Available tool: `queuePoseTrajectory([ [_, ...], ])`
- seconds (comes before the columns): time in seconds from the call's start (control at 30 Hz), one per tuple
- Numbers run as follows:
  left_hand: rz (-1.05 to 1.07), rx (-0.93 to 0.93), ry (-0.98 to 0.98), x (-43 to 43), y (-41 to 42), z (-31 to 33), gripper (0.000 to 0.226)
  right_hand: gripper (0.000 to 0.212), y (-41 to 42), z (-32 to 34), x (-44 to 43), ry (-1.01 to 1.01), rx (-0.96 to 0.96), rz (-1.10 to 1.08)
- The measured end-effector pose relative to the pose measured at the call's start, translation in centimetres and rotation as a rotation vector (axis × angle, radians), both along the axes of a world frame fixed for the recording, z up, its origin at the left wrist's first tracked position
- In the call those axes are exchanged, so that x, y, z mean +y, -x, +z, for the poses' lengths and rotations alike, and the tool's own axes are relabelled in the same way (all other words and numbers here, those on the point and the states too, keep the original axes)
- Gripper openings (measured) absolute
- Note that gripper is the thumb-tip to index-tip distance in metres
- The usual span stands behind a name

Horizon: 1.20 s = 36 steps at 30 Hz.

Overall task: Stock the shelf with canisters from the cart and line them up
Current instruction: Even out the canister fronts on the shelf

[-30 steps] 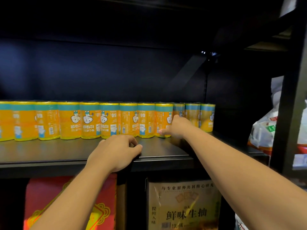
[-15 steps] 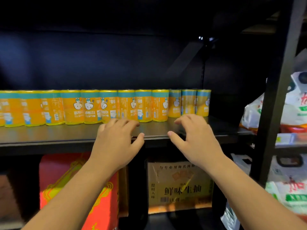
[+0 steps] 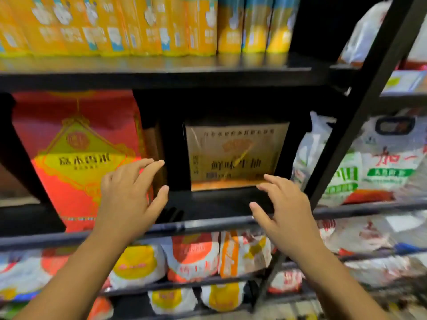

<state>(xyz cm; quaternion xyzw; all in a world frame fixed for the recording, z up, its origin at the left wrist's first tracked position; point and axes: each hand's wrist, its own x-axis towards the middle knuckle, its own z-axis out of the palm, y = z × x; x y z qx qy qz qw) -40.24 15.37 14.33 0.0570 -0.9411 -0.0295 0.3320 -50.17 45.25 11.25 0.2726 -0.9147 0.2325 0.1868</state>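
A row of several yellow canisters (image 3: 147, 26) with teal tops stands along the black shelf (image 3: 161, 76) at the top of the view; three at the right end sit a little further back. My left hand (image 3: 129, 199) hovers well below that shelf with fingers spread, holding nothing. My right hand (image 3: 284, 209) is level with it to the right, also spread and empty. Both hands are in front of the lower shelf edge (image 3: 208, 224). The cart is out of view.
A red and yellow box (image 3: 76, 158) and a brown carton (image 3: 235, 153) stand on the middle shelf. White bags (image 3: 369, 167) fill the rack at right behind a black upright (image 3: 360, 107). Orange and white packets (image 3: 191, 257) lie on lower shelves.
Both hands have come off the canister shelf and dropped down toward me. The view has tilted down, so the canisters now sit at the top edge.
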Motion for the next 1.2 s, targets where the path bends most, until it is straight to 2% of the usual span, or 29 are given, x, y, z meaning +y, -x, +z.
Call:
queuePoseTrajectory([
  [0.27, 0.178, -0.303, -0.226, 1.5, -8.0, -12.3, 0.055, 0.035, -4.1, -10.3, 1.3, -0.067, -0.241, 0.115],
  [0.5, 0.379, -0.381, -0.301, 1.4, -13.8, -14.8, 0.054, 0.033, -7.9, -15.3, -1.6, -0.080, -0.427, 0.309],
  [0.7, 0.509, -0.325, -0.350, 0.2, -19.3, -14.6, 0.054, 0.034, -11.3, -14.8, -7.2, -0.143, -0.421, 0.561],
  [0.9, 0.634, -0.395, -0.404, -1.2, -27.1, -16.3, 0.054, 0.040, -15.8, -12.7, -15.4, -0.289, -0.499, 0.815],
  [1.03, 0.724, -0.444, -0.479, -3.0, -35.6, -17.5, 0.053, 0.048, -22.8, -12.1, -23.4, -0.478, -0.443, 1.038],
  [1.2, 0.922, -0.381, -0.588, -5.0, -48.2, -18.8, 0.053, 0.054, -34.4, -13.0, -33.2, -0.653, -0.359, 1.223],
])
